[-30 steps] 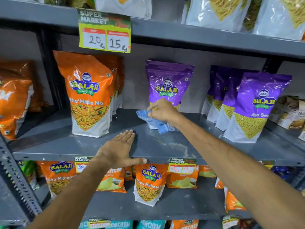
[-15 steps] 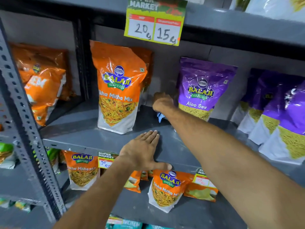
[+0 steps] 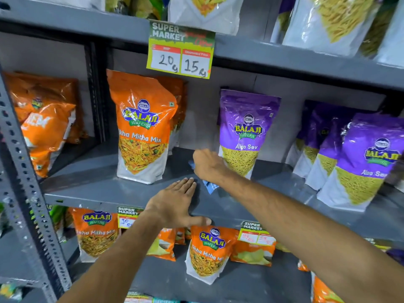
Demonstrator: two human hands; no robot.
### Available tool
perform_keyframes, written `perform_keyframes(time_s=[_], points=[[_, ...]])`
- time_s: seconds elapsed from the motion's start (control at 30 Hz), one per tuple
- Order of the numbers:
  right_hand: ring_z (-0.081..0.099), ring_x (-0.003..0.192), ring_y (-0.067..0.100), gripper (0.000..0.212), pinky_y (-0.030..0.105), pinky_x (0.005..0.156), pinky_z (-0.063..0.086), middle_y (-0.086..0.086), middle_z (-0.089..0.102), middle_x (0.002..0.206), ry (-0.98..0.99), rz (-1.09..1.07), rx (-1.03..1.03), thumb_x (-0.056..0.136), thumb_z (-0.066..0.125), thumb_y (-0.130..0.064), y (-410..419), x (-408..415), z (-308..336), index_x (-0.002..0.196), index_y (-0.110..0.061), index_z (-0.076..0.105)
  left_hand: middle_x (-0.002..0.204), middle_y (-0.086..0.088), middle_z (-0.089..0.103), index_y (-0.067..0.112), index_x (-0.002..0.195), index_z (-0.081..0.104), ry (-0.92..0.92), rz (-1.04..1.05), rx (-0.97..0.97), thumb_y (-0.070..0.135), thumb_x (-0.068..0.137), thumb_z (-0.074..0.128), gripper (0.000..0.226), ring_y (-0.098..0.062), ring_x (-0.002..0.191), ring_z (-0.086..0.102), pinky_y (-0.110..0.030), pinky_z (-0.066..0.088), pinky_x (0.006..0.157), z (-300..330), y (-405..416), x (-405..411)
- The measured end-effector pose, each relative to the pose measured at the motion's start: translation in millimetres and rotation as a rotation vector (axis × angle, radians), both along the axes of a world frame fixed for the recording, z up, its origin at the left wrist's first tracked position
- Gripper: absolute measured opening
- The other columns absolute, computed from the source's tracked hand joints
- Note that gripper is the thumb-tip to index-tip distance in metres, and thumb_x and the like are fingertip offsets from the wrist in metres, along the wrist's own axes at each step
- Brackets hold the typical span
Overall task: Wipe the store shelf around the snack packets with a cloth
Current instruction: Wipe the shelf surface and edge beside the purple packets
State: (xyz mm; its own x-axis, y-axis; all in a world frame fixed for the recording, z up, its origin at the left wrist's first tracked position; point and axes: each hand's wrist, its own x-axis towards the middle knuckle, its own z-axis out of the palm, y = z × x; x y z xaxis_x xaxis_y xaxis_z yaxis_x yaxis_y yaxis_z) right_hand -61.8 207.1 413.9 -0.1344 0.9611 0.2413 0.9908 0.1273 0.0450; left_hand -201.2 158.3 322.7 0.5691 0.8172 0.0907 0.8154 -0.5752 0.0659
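Observation:
My right hand (image 3: pixel 207 165) presses a blue cloth (image 3: pixel 209 186) onto the grey shelf (image 3: pixel 91 189), in the gap between an orange Tikha Mitha Mix packet (image 3: pixel 142 130) and a purple Aloo Sev packet (image 3: pixel 244 134). Only small bits of the cloth show beside and under the hand. My left hand (image 3: pixel 177 204) lies flat, fingers together, on the shelf's front edge, thumb hooked over the lip, holding nothing.
More purple packets (image 3: pixel 360 158) stand at the right, orange ones (image 3: pixel 43 121) in the left bay. A price card (image 3: pixel 180 49) hangs from the upper shelf. A perforated upright (image 3: pixel 24 178) runs down the left. Orange packets (image 3: pixel 207 252) fill the shelf below.
My right hand with the cloth slid left along the shelf, then came slightly forward. The view swung left. My left hand stayed planted on the shelf edge.

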Motion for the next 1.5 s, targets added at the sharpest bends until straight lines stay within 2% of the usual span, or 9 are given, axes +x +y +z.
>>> perform_keyframes(time_s=[0.13,0.27,0.47,0.73,0.97,1.1,1.2,1.33,1.5], points=[[0.068,0.104,0.040,0.037,0.043,0.079,0.059,0.012,0.071,0.111,0.018,0.121,0.012,0.081,0.062,-0.011,-19.4,16.7,-11.2,0.117,-0.022,0.067,0.177,-0.005,-0.003,0.011,0.167,-0.002,-0.011,-0.002,0.006,0.106,0.073,0.029,0.138,-0.017,0.164,-0.001,-0.035,0.002,0.132,-0.4,-0.3,-0.1],[0.065,0.107,0.031,0.052,0.041,0.082,0.054,0.001,0.068,0.122,0.055,0.246,0.121,0.088,0.057,-0.007,-42.1,34.7,-6.9,0.133,-0.033,0.060,0.177,-0.003,-0.003,0.013,0.168,-0.001,-0.030,0.006,-0.004,0.105,0.074,0.033,0.136,-0.016,0.163,-0.001,-0.034,0.002,0.131,1.6,-3.9,0.8],[0.069,0.106,0.016,0.055,0.036,0.075,0.061,-0.013,0.067,0.129,-0.077,0.453,0.274,0.083,0.065,-0.004,-80.4,113.7,-26.6,0.129,-0.034,0.066,0.177,-0.002,-0.004,0.013,0.168,-0.002,-0.008,0.018,-0.007,0.104,0.075,0.031,0.135,-0.016,0.163,-0.002,-0.031,-0.001,0.129,4.4,-3.3,2.8],[0.072,0.101,0.021,0.038,0.044,0.076,0.062,-0.010,0.071,0.124,0.064,0.392,0.270,0.089,0.067,-0.009,-61.1,133.7,-43.7,0.120,-0.028,0.072,0.177,-0.001,-0.005,0.015,0.168,-0.004,0.004,0.020,-0.013,0.105,0.074,0.031,0.135,-0.016,0.163,-0.002,-0.032,0.000,0.129,5.1,-4.9,1.7],[0.070,0.099,0.021,0.033,0.033,0.085,0.055,-0.002,0.076,0.112,0.274,0.355,0.251,0.094,0.056,-0.013,-45.3,83.8,-16.2,0.121,-0.024,0.073,0.177,-0.003,-0.004,0.013,0.168,-0.002,0.011,0.016,-0.005,0.102,0.077,0.033,0.132,-0.017,0.164,-0.001,-0.032,-0.001,0.129,7.7,-5.7,1.9],[0.070,0.100,0.028,0.034,0.042,0.085,0.058,-0.002,0.076,0.113,0.286,0.231,0.118,0.090,0.055,-0.021,-24.2,58.5,-4.8,0.118,-0.033,0.072,0.177,-0.002,-0.005,0.012,0.168,-0.003,0.026,0.014,-0.013,0.101,0.079,0.034,0.131,-0.017,0.163,-0.002,-0.030,-0.002,0.128,8.7,-6.7,2.7],[0.068,0.110,0.025,0.037,0.035,0.094,0.055,-0.002,0.074,0.120,0.207,0.202,-0.003,0.089,0.057,-0.012,-24.1,59.2,4.7,0.117,-0.029,0.074,0.177,-0.003,-0.003,0.012,0.168,-0.001,0.022,0.010,-0.004,0.102,0.077,0.032,0.132,-0.017,0.164,-0.001,-0.032,-0.001,0.129,6.8,-5.6,2.9],[0.070,0.107,0.017,0.037,0.027,0.093,0.054,-0.003,0.076,0.116,0.266,0.205,0.011,0.087,0.058,-0.005,-31.4,61.7,30.7,0.113,-0.022,0.077,0.177,-0.004,-0.003,0.011,0.168,-0.001,0.029,0.016,0.002,0.104,0.075,0.029,0.134,-0.018,0.164,0.000,-0.034,0.002,0.130,5.3,-3.1,3.5],[0.069,0.112,0.021,0.037,0.036,0.098,0.056,-0.002,0.075,0.118,0.331,0.180,0.026,0.087,0.060,-0.010,-7.3,35.4,31.5,0.116,-0.027,0.075,0.177,-0.003,-0.005,0.012,0.167,-0.002,0.039,0.013,-0.009,0.104,0.076,0.030,0.133,-0.017,0.163,-0.002,-0.032,-0.001,0.129,5.8,-5.5,2.1]])
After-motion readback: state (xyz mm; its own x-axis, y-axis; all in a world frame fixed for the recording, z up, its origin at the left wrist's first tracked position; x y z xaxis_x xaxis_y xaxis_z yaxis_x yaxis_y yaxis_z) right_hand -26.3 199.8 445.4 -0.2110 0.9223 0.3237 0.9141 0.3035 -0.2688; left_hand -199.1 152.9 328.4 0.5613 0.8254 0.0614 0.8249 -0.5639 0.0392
